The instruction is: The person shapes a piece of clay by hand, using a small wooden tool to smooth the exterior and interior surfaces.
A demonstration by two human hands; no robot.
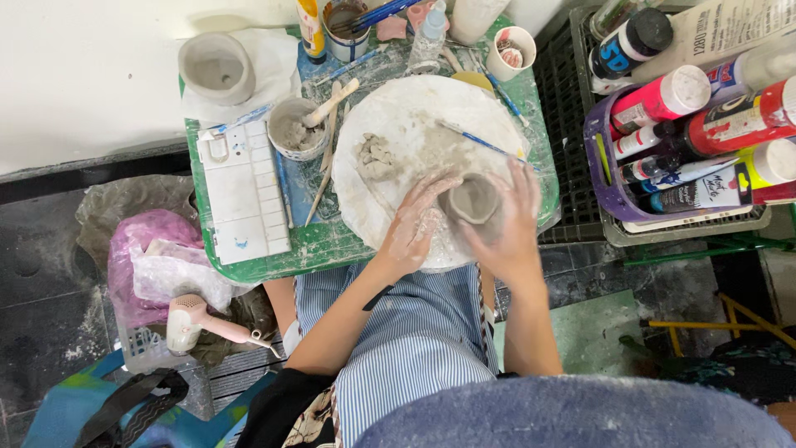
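Grey, wet clay coats both hands in the head view, the only view there is. The left hand [412,228] and the right hand [507,222] cup a small clay pot [474,199] from either side, and the pot stands on a round, clay-smeared board [414,108] on the green surface [319,245]. The left fingers [435,189] lie spread and slightly curled against the pot's near wall; the right fingers [518,178] are spread too, wrapping its far side. Neither hand pinches: they press flat.

Doing this well, I judge, calls for even pressure from both sides, so the thin wall keeps its round mouth and does not fold inward. Palms should stay low, steadying the base on the board.

Just beyond the left fingers lies a lump of spare clay [377,156]. Farther out from them stands a small cup of slip [294,129] with a wooden tool [330,104] in it. A blue-handled brush [477,143] rests just above the right fingers. Well off beside the right hand, a basket holds paint bottles [705,124].
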